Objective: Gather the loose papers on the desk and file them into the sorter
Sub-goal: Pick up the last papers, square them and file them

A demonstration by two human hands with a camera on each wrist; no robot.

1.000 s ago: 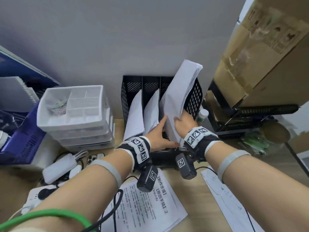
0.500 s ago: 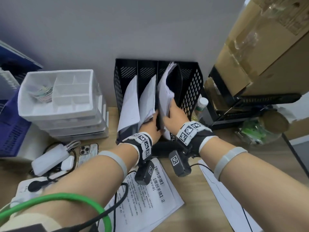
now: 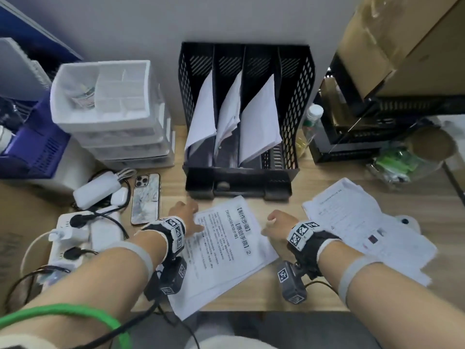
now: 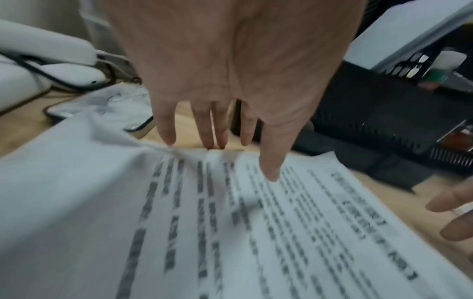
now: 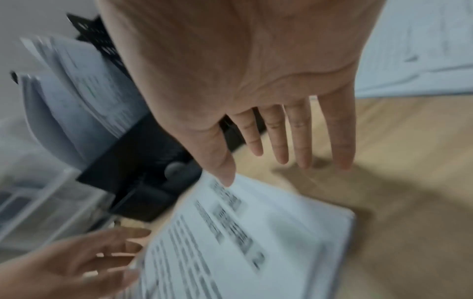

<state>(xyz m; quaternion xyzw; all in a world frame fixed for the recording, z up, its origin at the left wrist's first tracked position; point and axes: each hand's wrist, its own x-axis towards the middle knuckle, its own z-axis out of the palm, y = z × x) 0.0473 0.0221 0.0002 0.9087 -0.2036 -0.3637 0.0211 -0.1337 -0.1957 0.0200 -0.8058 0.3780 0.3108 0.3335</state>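
The black mesh sorter (image 3: 297, 96) stands against the wall with white papers (image 3: 259, 122) leaning in three of its slots. A printed stack of sheets (image 3: 226, 250) lies on the desk in front of it. My left hand (image 3: 186, 212) is at the stack's far left corner. In the left wrist view its straight fingertips (image 4: 210, 141) touch and wrinkle the edge of the sheets (image 4: 256, 222). My right hand (image 3: 275, 222) hovers by the stack's right edge with spread, straight fingers (image 5: 281, 153), holding nothing. A second loose stack (image 3: 364, 230) lies to the right.
White drawer unit (image 3: 113, 117) and blue basket (image 3: 32, 152) stand at left. A phone (image 3: 146, 197), chargers and a power strip (image 3: 75, 238) with cables lie left of my left hand. A bottle (image 3: 312, 122), black rack and cardboard box (image 3: 402, 46) stand at right.
Both hands left a sheaf in the sorter's third slot, drew back out of the sorter and came down to the printed stack on the desk.
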